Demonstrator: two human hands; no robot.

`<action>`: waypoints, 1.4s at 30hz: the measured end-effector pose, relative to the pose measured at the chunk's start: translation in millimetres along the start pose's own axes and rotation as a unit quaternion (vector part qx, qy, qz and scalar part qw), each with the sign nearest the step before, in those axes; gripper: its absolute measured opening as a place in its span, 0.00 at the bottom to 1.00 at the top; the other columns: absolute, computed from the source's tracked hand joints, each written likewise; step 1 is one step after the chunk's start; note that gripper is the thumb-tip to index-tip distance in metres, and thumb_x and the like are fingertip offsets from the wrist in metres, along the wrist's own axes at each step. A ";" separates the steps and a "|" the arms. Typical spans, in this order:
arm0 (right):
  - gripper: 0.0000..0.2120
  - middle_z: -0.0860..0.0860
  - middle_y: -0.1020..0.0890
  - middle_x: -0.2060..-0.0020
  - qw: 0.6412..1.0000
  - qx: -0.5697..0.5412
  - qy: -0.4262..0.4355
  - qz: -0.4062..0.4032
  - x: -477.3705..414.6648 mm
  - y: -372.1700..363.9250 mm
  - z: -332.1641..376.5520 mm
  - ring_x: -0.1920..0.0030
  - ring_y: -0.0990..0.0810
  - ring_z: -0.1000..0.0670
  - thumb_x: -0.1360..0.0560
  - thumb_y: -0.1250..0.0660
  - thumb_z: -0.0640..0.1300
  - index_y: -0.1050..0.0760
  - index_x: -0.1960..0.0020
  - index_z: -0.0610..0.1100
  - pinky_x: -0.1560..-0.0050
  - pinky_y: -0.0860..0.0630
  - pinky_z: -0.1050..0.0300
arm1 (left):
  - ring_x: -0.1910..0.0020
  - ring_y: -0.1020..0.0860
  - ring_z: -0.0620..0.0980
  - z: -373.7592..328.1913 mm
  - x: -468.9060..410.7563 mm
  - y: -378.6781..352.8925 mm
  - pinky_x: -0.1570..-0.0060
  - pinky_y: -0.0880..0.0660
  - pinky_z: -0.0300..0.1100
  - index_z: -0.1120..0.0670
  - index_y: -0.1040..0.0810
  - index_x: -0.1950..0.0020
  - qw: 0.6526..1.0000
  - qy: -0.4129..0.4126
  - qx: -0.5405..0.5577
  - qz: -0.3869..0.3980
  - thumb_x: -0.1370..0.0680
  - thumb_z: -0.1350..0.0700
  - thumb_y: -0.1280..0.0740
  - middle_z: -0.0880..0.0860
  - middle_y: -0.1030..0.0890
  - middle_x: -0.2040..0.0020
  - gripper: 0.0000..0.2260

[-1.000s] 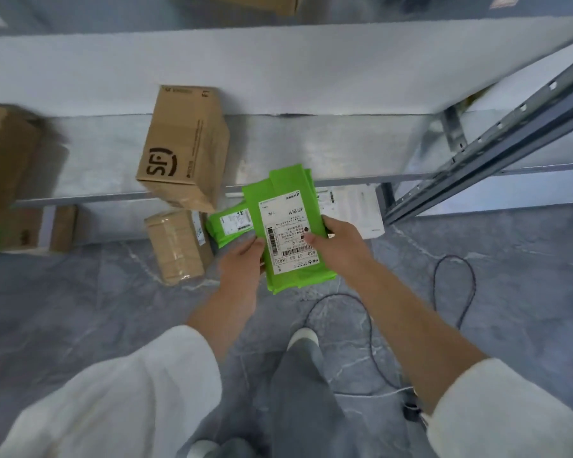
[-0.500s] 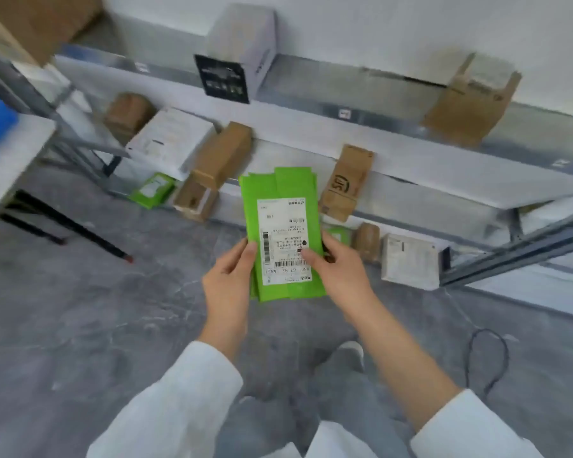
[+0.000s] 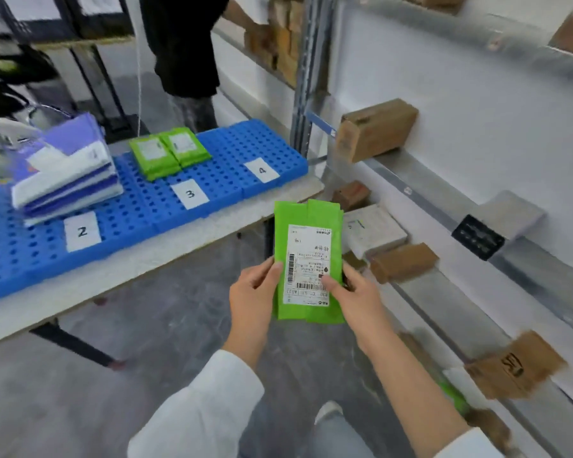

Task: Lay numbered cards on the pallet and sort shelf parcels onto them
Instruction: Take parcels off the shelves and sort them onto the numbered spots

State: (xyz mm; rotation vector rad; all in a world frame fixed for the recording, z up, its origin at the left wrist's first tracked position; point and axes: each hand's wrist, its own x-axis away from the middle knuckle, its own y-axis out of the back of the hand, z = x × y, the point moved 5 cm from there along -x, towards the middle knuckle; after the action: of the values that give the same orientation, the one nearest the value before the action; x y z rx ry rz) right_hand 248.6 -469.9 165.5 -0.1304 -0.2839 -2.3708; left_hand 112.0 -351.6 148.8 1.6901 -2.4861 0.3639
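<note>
We pinch the flat green plastic mailer bundle with both hands. Our left hand curls its fingers on the left edge, and our right hand presses a thumb on the white label's lower corner. The bundle hangs over the floor, near the blue perforated plastic pallet but apart from it. Its layers sit offset, so we judge 1 could slide loose as we reach. Matching green parcels lie behind the paper card marked 3. Setting ours by the card marked 4 would missort it.
</note>
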 end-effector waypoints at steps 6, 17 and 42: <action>0.17 0.64 0.16 0.52 0.998 0.027 0.021 0.060 -59.8 -47.8 23.9 0.52 0.17 0.62 0.24 0.32 0.40 0.22 0.37 0.53 0.54 0.21 0.67 | 0.53 0.19 0.36 -17.5 -51.3 23.9 0.52 0.24 0.31 0.48 0.16 0.47 0.996 -0.007 0.032 -0.079 0.25 0.53 0.28 0.44 0.18 0.49 0.07; 0.14 0.63 0.17 0.49 0.982 0.045 0.053 0.175 -219.0 -105.7 84.9 0.48 0.19 0.59 0.22 0.34 0.45 0.23 0.40 0.59 0.42 0.22 0.49 | 0.51 0.19 0.38 -79.5 -178.5 7.9 0.55 0.25 0.29 0.51 0.18 0.42 0.984 -0.030 0.003 -0.174 0.24 0.52 0.29 0.48 0.18 0.46 0.11; 0.30 0.55 0.26 0.40 0.919 0.256 0.039 0.297 -433.2 -350.7 122.1 0.54 0.24 0.61 0.17 0.45 0.48 0.57 0.22 0.60 0.66 0.29 0.68 | 0.63 0.21 0.39 -91.1 -438.8 117.6 0.65 0.25 0.33 0.46 0.18 0.46 0.958 0.001 -0.031 -0.287 0.19 0.54 0.37 0.42 0.16 0.61 0.08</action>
State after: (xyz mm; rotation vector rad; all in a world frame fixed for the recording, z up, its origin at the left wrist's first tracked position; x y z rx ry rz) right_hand 323.8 95.5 149.9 0.1152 -0.7062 -1.6343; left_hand 162.7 108.2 121.6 2.2580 -1.8517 0.2175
